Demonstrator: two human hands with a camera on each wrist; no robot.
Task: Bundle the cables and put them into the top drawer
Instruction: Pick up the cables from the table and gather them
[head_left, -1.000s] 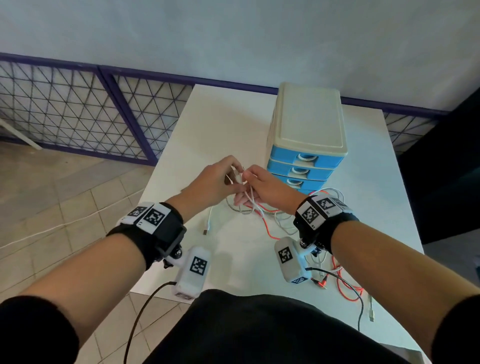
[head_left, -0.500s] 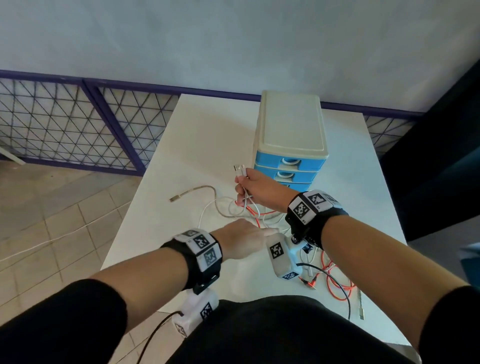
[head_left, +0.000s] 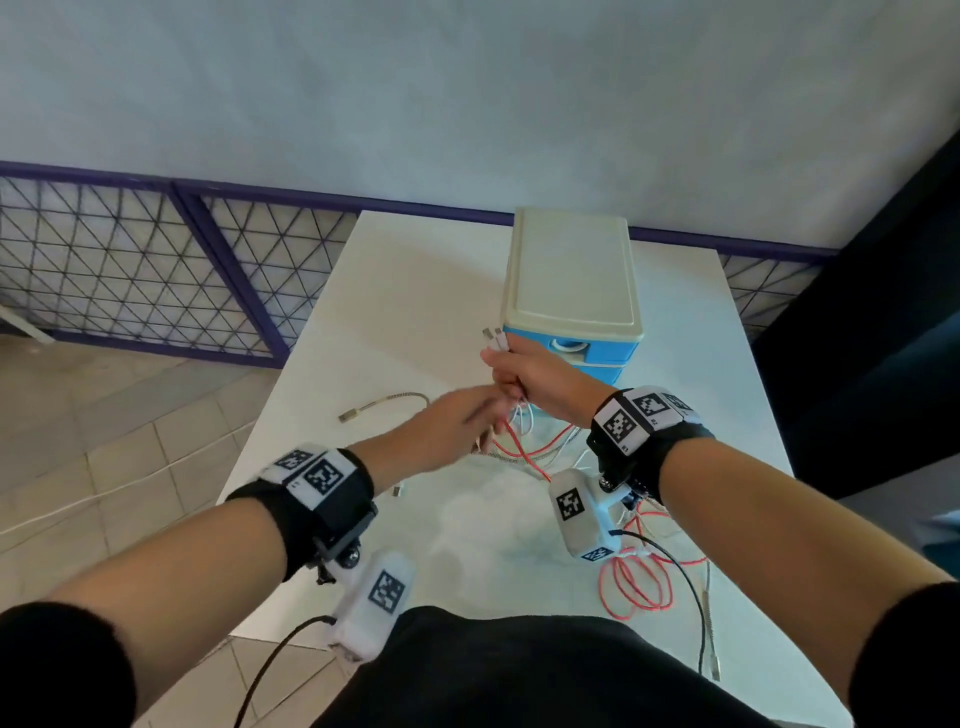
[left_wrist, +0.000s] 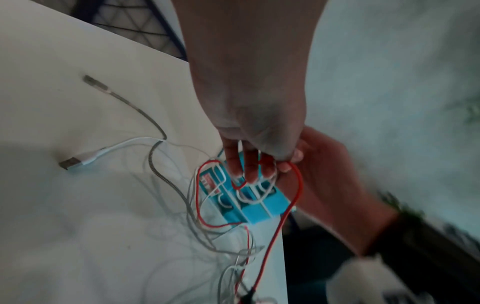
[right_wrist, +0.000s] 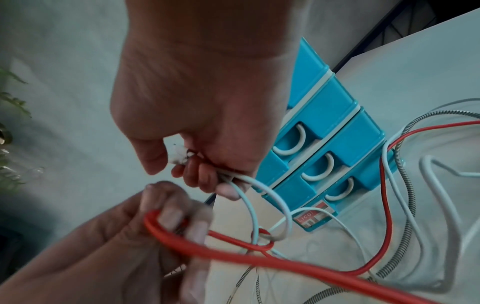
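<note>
Cables (head_left: 524, 441) gripped by two hands, three shut drawers (right_wrist: 335, 148)

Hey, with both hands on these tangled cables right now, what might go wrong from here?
Three risks, as far as I can judge:
1. The red cable loops around the white cable; pulling may tighten a knot.
2. Cables trail by the drawer unit; a tug by the right hand might drag it.
3. The left hand grips red only; the braided cable lies apart and may get missed.

- Likely a plain indoor room: a bare pale wall (head_left: 467, 93) at 12 o'clock.
- Purple-framed wire mesh panels (head_left: 130, 275) at 10 o'clock.
- Beige tiled floor (head_left: 130, 441) at 9 o'clock.
</note>
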